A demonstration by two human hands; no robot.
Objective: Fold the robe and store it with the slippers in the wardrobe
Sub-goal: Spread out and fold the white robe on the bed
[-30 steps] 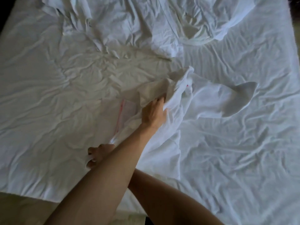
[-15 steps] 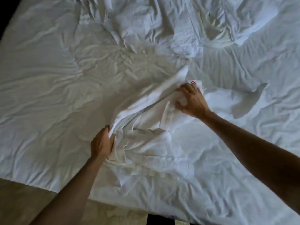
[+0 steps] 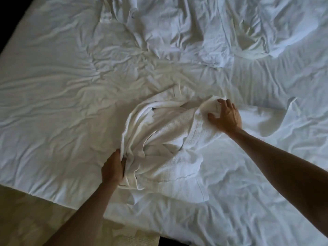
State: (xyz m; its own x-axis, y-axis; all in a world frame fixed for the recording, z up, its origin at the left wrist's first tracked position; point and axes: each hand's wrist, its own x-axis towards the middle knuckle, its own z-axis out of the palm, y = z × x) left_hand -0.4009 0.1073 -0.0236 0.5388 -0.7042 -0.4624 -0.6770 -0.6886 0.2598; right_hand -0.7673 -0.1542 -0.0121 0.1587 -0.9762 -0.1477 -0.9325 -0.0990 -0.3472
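A white waffle-weave robe [image 3: 170, 139] lies bunched in a loose heap on the bed, near its front edge. My left hand [image 3: 113, 167] grips the robe's left edge, fingers tucked into the fabric folds. My right hand [image 3: 225, 116] clutches a wad of the robe's upper right part, fingers curled round it. Slippers and wardrobe are out of sight.
The bed [image 3: 53, 103] is covered by a creased white sheet. A crumpled white duvet [image 3: 213, 29] lies across the far side. Beige floor [image 3: 26, 219] shows below the mattress edge at the lower left.
My arms have uncrossed. Each hand has gathered robe fabric inward, so the spread robe is now bunched into a rounder heap. The view has drifted slightly left.
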